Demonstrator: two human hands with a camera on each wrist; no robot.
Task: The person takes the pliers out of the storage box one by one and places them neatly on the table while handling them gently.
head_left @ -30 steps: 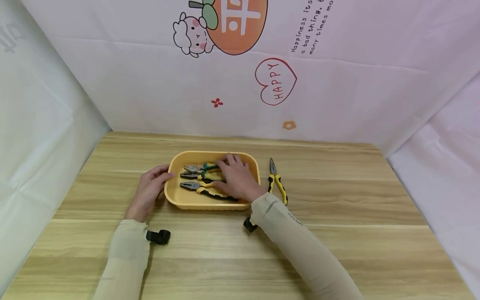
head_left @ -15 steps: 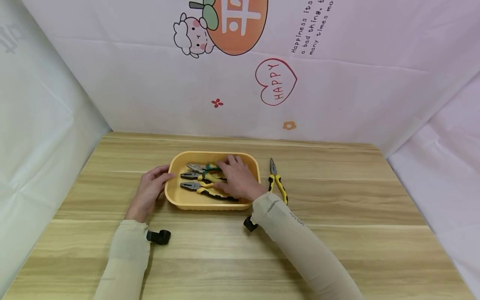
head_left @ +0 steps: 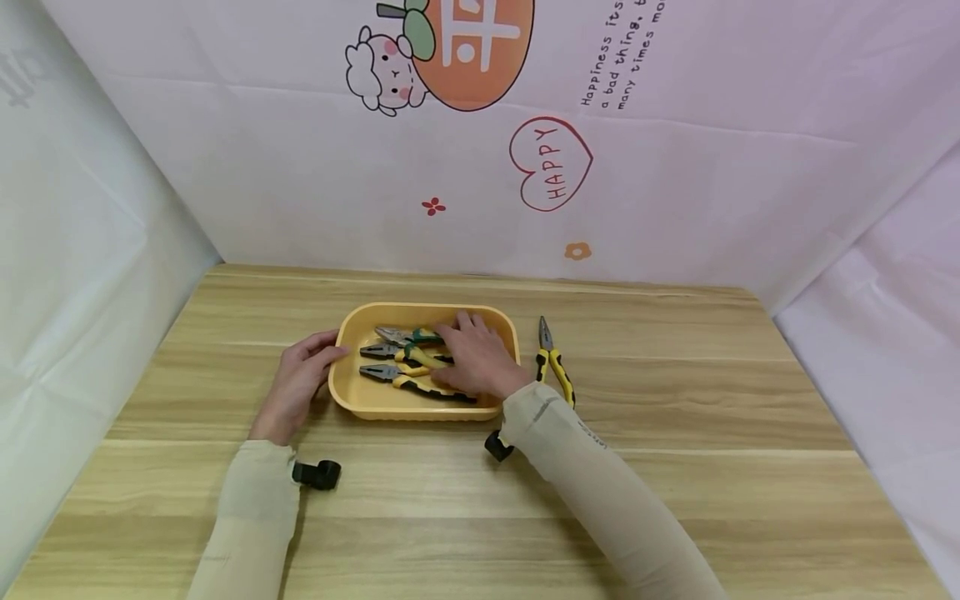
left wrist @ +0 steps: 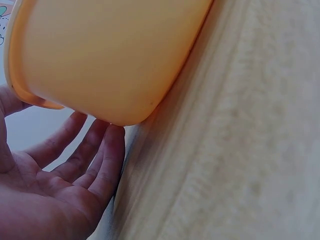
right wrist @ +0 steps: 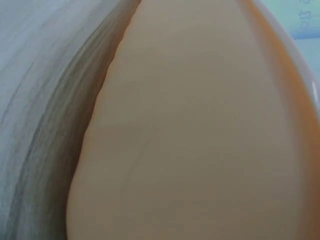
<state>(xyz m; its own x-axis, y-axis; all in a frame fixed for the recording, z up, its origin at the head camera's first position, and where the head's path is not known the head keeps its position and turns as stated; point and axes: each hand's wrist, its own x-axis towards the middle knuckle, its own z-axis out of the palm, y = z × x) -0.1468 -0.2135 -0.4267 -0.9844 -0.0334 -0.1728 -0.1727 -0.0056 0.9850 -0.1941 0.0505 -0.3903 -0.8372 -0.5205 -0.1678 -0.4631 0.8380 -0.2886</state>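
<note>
The left hand [head_left: 296, 379] held the tub [head_left: 408, 412] near the desk's [head_left: 675, 400] back edge. The right hand [head_left: 481, 359] pinched green pliers [head_left: 423, 335], maybe tidying them; letting go would want care.

Tray [head_left: 427, 414] reads as smooth plastic, satin walls, glossier along the rim; inside, far green-handled pliers [head_left: 427, 335] have bright bare metal at the head, middle pliers [head_left: 380, 352] and near pliers [head_left: 423, 387] duller grey metal, visible grips all plastic or rubber-like, same mix on the right pliers [head_left: 557, 362]. Table [head_left: 420, 517] is smooth wood-grain with a faint sheen, solid wood or laminate can't tell; far backdrop [head_left: 300, 183] and left sheet [head_left: 82, 208] look like creased matt cloth, sleeves [head_left: 600, 492] soft matt fabric, left wrist mount [head_left: 318, 474] dark plastic.
</note>
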